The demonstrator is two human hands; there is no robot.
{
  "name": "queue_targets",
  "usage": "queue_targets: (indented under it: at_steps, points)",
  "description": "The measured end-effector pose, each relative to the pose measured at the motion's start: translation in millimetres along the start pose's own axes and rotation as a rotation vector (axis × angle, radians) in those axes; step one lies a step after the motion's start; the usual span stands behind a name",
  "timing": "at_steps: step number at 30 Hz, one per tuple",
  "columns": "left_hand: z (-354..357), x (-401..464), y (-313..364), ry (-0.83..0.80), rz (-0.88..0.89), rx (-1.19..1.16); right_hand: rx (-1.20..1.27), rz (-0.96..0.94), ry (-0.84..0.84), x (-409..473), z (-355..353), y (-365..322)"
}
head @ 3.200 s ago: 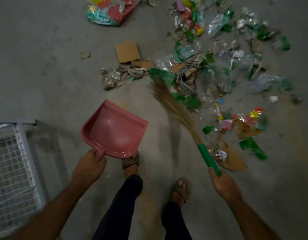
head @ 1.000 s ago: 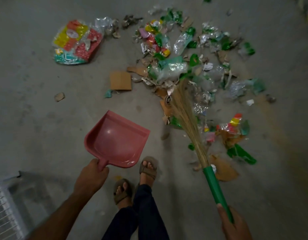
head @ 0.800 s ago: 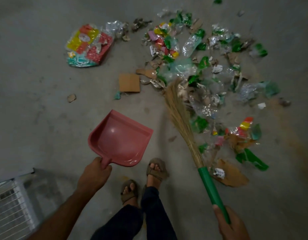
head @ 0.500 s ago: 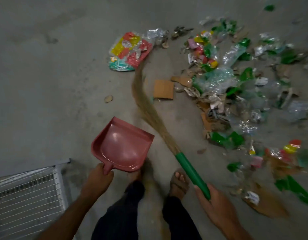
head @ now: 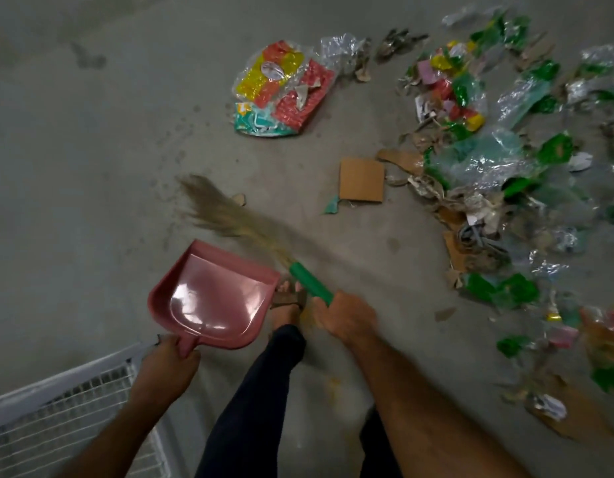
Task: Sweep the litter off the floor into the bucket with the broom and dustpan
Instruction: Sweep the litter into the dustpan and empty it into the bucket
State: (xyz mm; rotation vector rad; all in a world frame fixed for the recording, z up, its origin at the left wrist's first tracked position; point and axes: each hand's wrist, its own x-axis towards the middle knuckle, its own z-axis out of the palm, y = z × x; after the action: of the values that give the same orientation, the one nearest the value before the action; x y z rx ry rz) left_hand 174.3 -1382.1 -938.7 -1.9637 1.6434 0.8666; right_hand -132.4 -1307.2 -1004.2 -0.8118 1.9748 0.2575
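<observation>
Swung left, 1 broom (head: pixel 250 232) in right-hand fingers (head: pixel 345 313); left fingers (head: pixel 169 353) clasp 1 dustpan (head: pixel 212 296).

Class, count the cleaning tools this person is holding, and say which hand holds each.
2. The pink dustpan is in the left hand; the broom is in the right hand.

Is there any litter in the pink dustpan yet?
No, the pink dustpan in the left hand shows only a bare, shiny inside.
</observation>
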Motion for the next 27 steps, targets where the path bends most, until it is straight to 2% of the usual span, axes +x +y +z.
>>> queue_targets:
  at_steps: [4,10,13,19,23,27]
  points:
    - [-20,38,18,-0.057,0.062,0.089,0.287,0.269,-0.089,-15,28,52]
    - [-31,63,60,-0.152,0.157,0.169,0.651,0.565,0.039,-75,55,137]
    - [-26,64,88,-0.146,0.244,0.194,0.779,0.661,0.134,-94,58,167]
    - [-4,50,153,-0.164,0.406,0.233,0.931,0.76,0.32,-130,60,216]
    - [14,30,191,-0.156,0.481,0.238,0.852,0.735,0.46,-179,64,236]
    - [25,11,206,-0.122,0.491,0.232,0.79,0.669,0.485,-220,72,244]
